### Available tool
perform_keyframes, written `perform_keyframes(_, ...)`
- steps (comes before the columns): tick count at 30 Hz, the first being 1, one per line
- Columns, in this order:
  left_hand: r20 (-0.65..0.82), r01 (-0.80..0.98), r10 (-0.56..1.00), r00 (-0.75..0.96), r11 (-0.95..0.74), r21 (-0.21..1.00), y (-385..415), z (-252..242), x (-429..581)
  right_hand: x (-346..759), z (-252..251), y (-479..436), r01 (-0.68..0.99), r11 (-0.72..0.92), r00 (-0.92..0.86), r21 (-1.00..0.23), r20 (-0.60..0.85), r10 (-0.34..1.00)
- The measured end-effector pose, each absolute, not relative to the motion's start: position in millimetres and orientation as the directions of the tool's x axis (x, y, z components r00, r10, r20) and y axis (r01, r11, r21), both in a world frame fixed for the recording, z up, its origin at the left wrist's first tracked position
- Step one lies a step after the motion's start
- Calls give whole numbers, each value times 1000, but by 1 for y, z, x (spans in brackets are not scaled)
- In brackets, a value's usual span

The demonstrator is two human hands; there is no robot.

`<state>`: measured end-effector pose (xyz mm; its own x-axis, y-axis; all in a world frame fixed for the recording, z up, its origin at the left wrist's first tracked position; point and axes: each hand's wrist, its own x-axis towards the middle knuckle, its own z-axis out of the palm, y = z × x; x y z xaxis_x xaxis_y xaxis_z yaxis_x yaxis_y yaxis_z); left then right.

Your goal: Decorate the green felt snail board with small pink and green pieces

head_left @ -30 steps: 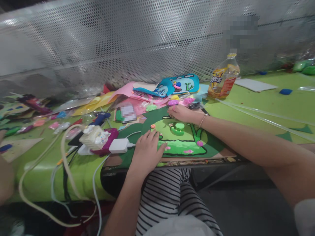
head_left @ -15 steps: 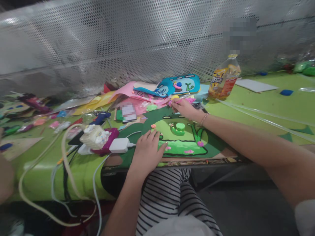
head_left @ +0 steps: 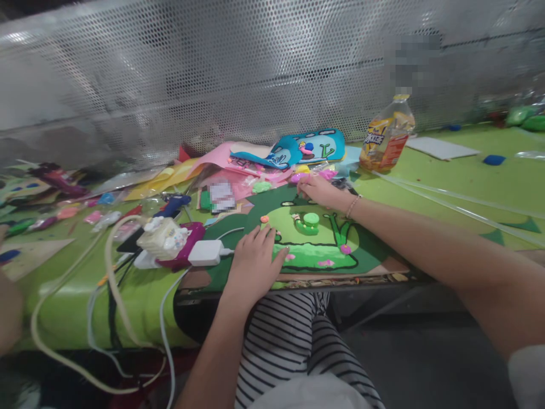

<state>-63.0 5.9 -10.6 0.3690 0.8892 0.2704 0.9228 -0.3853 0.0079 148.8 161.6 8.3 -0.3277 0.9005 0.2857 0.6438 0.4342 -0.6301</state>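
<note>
A green clay picture (head_left: 315, 258) lies in front of me, with a snail-like figure (head_left: 310, 222), a leafy plant and pink flowers on it. My left hand (head_left: 258, 255) rests flat on its left side, fingers stretched out. At the picture's far edge, my right hand (head_left: 319, 190) has its fingers curled down and drawn together; whatever lies between the fingertips is hidden. Just behind those fingers sit lumps of pink clay (head_left: 297, 178) and yellow clay (head_left: 303, 169), beside crumpled clear wrapping.
A cut plastic bottle (head_left: 386, 136) stands at the back right, near a white board (head_left: 441, 146). On the left are a power strip (head_left: 181, 241), a white charger (head_left: 205, 253) and loose cables. Blue clay artwork (head_left: 310, 149) leans at the back before a perforated metal screen (head_left: 238, 74).
My right hand has shifted slightly down and toward me, away from the pink clay. More of the pink and yellow clay shows behind it. The left hand stays in place.
</note>
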Motion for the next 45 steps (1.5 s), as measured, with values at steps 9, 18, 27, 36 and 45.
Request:
perform_keyframes(9, 269, 923, 890, 370, -385, 6, 6, -11, -63, 148, 16, 155, 724, 417, -320, -550, 269, 909)
perform_keyframes(18, 264, 924, 892, 367, -382, 4, 6, -10, -63, 147, 16, 157, 658, 412, -314, -630, 267, 911)
perform_keyframes(27, 272, 923, 889, 368, -384, 6, 5, -10, -63, 144, 12, 168, 154, 142, -199, -978, 110, 974)
perform_keyframes(36, 288, 921, 882, 374, -390, 0, 6, -11, -64, 138, 19, 155, 361, 254, -256, -897, 166, 952)
perform_keyframes(45, 272, 924, 889, 368, -383, 4, 7, -10, -62, 134, 15, 151, 481, 274, -300, -833, 138, 944)
